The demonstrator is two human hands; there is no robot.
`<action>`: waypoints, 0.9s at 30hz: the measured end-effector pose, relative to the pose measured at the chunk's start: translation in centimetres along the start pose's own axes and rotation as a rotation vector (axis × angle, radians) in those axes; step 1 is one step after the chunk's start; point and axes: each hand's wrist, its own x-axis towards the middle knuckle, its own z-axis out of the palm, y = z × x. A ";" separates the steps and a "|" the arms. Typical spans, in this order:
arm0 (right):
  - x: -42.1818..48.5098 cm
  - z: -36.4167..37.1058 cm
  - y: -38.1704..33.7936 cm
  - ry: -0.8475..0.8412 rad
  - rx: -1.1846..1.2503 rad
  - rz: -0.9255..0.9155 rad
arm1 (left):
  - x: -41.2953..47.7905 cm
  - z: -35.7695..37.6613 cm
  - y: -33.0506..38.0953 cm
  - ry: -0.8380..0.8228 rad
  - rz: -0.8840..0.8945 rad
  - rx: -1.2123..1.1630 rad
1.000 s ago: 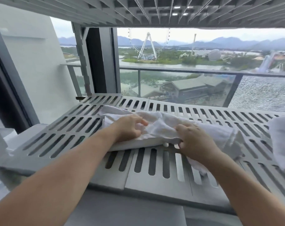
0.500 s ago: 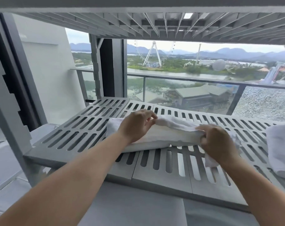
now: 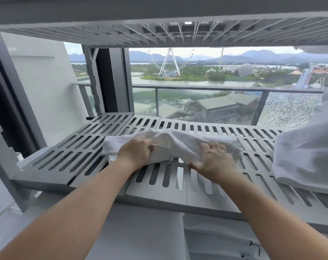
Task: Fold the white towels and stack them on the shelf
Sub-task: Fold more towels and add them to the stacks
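Note:
A white towel (image 3: 175, 144) lies folded lengthwise across the middle of the grey slatted shelf (image 3: 65, 162). My left hand (image 3: 136, 153) grips its near edge toward the left end, fingers curled into the cloth. My right hand (image 3: 215, 162) grips the near edge farther right, with its thumb under the fold and fingers on top. The towel's right end (image 3: 234, 149) hangs loose and crumpled past my right hand.
More white cloth (image 3: 305, 158) is piled at the shelf's right end. Another slatted shelf (image 3: 178, 32) runs close overhead. A grey upright post (image 3: 1, 152) stands at the left. Behind the shelf are a window, a balcony railing (image 3: 197, 89) and a white surface below.
The view has tilted up slightly. My right hand slid left along the towel and its fingers spread over the fold; my left hand keeps its grip.

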 end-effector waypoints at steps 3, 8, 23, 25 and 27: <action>1.2 0.7 -0.6 0.128 -0.037 -0.005 | -0.3 -0.2 0.0 0.020 -0.130 0.176; 3.6 1.3 -0.6 0.325 -0.102 -0.118 | 0.7 -0.6 -0.6 0.036 -0.223 0.223; 9.8 -1.5 -0.2 0.051 -0.015 -0.349 | 15.1 -1.9 -5.0 0.115 -0.107 0.220; 10.1 -0.9 -0.7 -0.004 -0.111 -0.310 | 16.6 -1.9 -5.0 0.067 -0.085 0.303; 11.6 -1.3 -0.1 0.009 -0.148 -0.196 | 17.6 -1.8 -5.2 -0.039 -0.084 0.352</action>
